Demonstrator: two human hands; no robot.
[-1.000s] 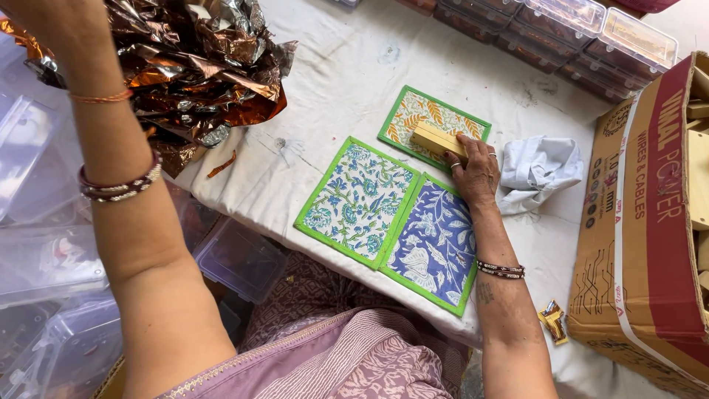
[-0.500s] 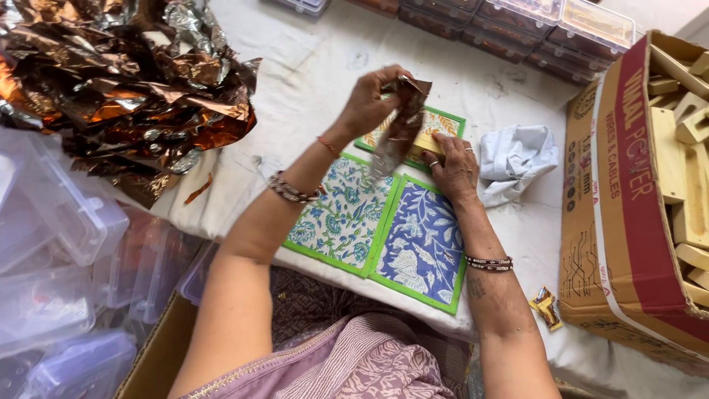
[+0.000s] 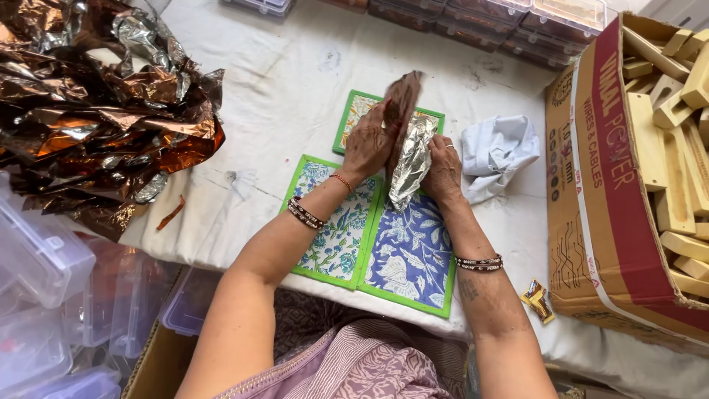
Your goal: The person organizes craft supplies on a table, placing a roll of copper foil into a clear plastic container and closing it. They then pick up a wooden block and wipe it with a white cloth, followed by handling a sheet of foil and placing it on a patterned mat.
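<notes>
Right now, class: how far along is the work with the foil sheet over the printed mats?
Done: three printed mats lie out on the white cloth. In hand: left hand and right hand hold a foil sheet upright between them. Left: the crumpled foil pile lies unused.

We see a bright, evenly lit scene, the light soft and daylight-like, leaving only faint shadows under our forearms on the white cloth of the table (image 3: 244, 133). The crumpled copper foil pile (image 3: 103, 103) throws sharp glints and patches of glare, and the silver foil sheet (image 3: 412, 159) between our hands shines almost white. The middle of the picture is crisp; the clear plastic boxes (image 3: 44, 295) at lower left look softer, and the cardboard box (image 3: 591, 185) leans outward near the right edge.
</notes>
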